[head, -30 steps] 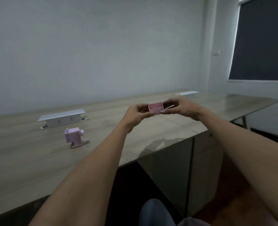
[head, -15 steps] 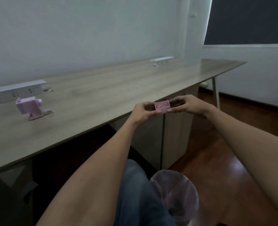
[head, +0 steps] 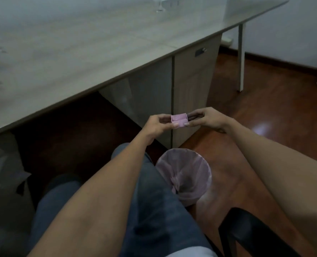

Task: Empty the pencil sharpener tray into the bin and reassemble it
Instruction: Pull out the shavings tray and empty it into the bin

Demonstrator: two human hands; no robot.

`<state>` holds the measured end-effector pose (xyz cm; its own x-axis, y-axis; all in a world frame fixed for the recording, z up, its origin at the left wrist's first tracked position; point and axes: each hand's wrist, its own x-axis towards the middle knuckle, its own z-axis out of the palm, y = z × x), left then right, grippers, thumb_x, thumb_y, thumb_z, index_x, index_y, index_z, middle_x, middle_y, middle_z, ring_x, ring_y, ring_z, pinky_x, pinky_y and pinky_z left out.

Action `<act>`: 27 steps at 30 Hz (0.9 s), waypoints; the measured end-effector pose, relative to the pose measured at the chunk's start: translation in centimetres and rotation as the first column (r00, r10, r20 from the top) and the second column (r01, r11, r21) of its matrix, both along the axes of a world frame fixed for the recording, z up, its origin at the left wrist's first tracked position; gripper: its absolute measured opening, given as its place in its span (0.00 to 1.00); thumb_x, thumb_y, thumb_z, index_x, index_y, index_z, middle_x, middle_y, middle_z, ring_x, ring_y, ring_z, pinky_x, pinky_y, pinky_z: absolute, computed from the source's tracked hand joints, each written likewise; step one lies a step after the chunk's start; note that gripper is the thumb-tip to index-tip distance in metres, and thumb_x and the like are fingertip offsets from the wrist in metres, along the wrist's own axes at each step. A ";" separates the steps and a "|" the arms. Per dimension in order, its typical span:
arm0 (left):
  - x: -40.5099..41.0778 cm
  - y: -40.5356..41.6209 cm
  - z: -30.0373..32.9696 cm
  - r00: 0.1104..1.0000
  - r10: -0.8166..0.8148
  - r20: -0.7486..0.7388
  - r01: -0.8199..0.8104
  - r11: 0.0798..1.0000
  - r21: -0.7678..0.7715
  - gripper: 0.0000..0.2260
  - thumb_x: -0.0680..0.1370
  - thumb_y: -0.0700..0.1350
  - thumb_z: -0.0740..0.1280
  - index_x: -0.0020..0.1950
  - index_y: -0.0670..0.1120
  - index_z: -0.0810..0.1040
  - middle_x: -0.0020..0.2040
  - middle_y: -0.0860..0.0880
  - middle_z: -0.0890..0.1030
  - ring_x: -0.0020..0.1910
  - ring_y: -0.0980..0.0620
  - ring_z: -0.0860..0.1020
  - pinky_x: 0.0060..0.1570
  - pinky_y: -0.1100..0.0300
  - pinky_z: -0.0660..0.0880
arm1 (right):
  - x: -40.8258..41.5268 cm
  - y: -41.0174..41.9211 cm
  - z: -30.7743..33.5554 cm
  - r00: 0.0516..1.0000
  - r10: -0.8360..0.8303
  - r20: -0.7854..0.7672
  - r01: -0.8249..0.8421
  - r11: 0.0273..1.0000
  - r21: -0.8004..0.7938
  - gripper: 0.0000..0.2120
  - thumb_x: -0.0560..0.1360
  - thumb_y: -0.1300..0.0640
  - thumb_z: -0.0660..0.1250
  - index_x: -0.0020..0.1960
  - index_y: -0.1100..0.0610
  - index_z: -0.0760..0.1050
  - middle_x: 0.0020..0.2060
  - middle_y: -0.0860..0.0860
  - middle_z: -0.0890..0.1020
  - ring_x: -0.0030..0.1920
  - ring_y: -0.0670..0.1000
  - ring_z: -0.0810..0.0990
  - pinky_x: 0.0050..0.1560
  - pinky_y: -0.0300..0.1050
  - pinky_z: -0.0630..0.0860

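A: Head view first: where is the tray?

B: Just right of centre, at about 1 o'clock from the middle of the frame. The small pink tray (head: 179, 120) is held in the air between both hands, open side up, in front of the table's cabinet (head: 191, 93).

A: How are the hands on it?

B: The left hand (head: 158, 125) pinches the tray's left end between thumb and fingertips. The right hand (head: 208, 119) pinches the right end the same way, with its fingers stretched along the far side. Both are grasping the tray; neither is loose.

A: And the bin?

B: The bin (head: 184, 175), lined with a pale pink bag, stands on the wooden floor (head: 265, 115) at 6 o'clock from the tray, below it and nearer the person. The tray is well above the rim and level.

A: Anything inside the tray?

B: I cannot tell; the picture is too soft.

A: What else is there?

B: The grey wood-grain table (head: 79, 52) fills the frame from 9 to 12 o'clock. Legs in blue jeans (head: 154, 210) lie at 6 o'clock, touching the bin's left side. A dark chair arm (head: 246, 229) sits at 5 o'clock.
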<state>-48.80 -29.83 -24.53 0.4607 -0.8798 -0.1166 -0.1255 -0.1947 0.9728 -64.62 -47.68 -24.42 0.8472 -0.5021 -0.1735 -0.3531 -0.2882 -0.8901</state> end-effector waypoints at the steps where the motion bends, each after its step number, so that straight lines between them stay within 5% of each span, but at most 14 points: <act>1: -0.1 0.0 -1.0 1.000 -0.013 -0.015 0.013 1.000 0.026 0.22 0.72 0.41 0.78 0.64 0.40 0.81 0.59 0.45 0.85 0.55 0.54 0.82 0.52 0.70 0.78 | -0.2 0.0 -1.2 1.000 -0.008 -0.006 0.008 0.999 0.032 0.36 0.56 0.45 0.84 0.60 0.58 0.83 0.55 0.51 0.87 0.59 0.48 0.84 0.68 0.50 0.75; 6: -0.5 -0.8 -5.4 0.994 -0.018 -0.109 0.034 0.989 0.147 0.22 0.70 0.40 0.78 0.63 0.38 0.81 0.59 0.42 0.84 0.60 0.47 0.82 0.63 0.59 0.76 | -1.4 0.6 -5.9 0.998 -0.052 -0.046 0.059 0.983 0.175 0.33 0.59 0.53 0.83 0.61 0.62 0.82 0.55 0.55 0.87 0.58 0.51 0.84 0.68 0.50 0.75; 12: -2.1 -1.6 -8.6 0.974 0.064 -0.215 0.008 0.947 0.320 0.24 0.72 0.36 0.76 0.67 0.33 0.76 0.62 0.37 0.80 0.58 0.45 0.81 0.59 0.58 0.79 | -2.8 1.3 -9.9 0.980 -0.078 -0.185 0.136 0.936 0.325 0.31 0.64 0.58 0.82 0.65 0.65 0.78 0.56 0.56 0.86 0.59 0.52 0.84 0.66 0.48 0.77; 16: -3.3 -2.0 -9.6 0.950 0.102 -0.294 0.031 0.908 0.418 0.22 0.73 0.32 0.74 0.66 0.32 0.75 0.63 0.37 0.79 0.57 0.46 0.81 0.43 0.67 0.82 | -3.6 2.1 -11.2 0.957 -0.086 -0.277 0.199 0.889 0.413 0.26 0.67 0.59 0.80 0.63 0.66 0.79 0.55 0.60 0.86 0.57 0.53 0.85 0.64 0.45 0.78; 18: -3.5 -2.3 -9.9 0.937 0.113 -0.331 0.048 0.895 0.442 0.19 0.74 0.32 0.73 0.64 0.32 0.76 0.63 0.39 0.79 0.58 0.46 0.81 0.47 0.64 0.83 | -3.9 2.3 -11.5 0.953 -0.096 -0.286 0.224 0.861 0.456 0.21 0.70 0.60 0.78 0.60 0.68 0.80 0.55 0.63 0.85 0.54 0.54 0.84 0.65 0.47 0.76; 20: -3.7 -2.7 -10.3 0.927 0.113 -0.359 0.073 0.882 0.466 0.10 0.75 0.33 0.72 0.56 0.34 0.81 0.59 0.41 0.80 0.53 0.49 0.82 0.54 0.60 0.81 | -4.2 2.4 -11.7 0.948 -0.116 -0.297 0.257 0.830 0.496 0.22 0.71 0.59 0.77 0.60 0.69 0.80 0.55 0.64 0.85 0.56 0.55 0.85 0.65 0.46 0.77; 22: -4.0 -2.8 -10.5 0.923 0.112 -0.369 0.090 0.869 0.487 0.03 0.76 0.35 0.72 0.50 0.39 0.82 0.54 0.43 0.81 0.47 0.52 0.82 0.46 0.63 0.82 | -4.3 2.3 -11.8 0.939 -0.124 -0.321 0.289 0.791 0.539 0.24 0.71 0.56 0.77 0.61 0.69 0.79 0.54 0.64 0.85 0.56 0.56 0.85 0.61 0.45 0.80; 24: -4.1 -2.9 -10.9 0.922 0.134 -0.362 0.074 0.858 0.508 0.10 0.77 0.38 0.72 0.56 0.37 0.80 0.50 0.43 0.82 0.43 0.53 0.82 0.37 0.64 0.82 | -4.4 2.3 -11.9 0.922 -0.102 -0.374 0.320 0.747 0.583 0.24 0.72 0.54 0.76 0.62 0.68 0.78 0.53 0.63 0.86 0.56 0.55 0.86 0.58 0.44 0.81; 27: -4.5 -3.2 -10.9 0.908 0.161 -0.386 0.068 0.854 0.516 0.13 0.77 0.42 0.72 0.57 0.34 0.79 0.41 0.42 0.81 0.36 0.51 0.82 0.44 0.58 0.84 | -4.4 2.1 -11.5 0.885 -0.048 -0.464 0.364 0.693 0.622 0.28 0.71 0.51 0.76 0.64 0.67 0.75 0.54 0.62 0.86 0.56 0.54 0.86 0.55 0.44 0.82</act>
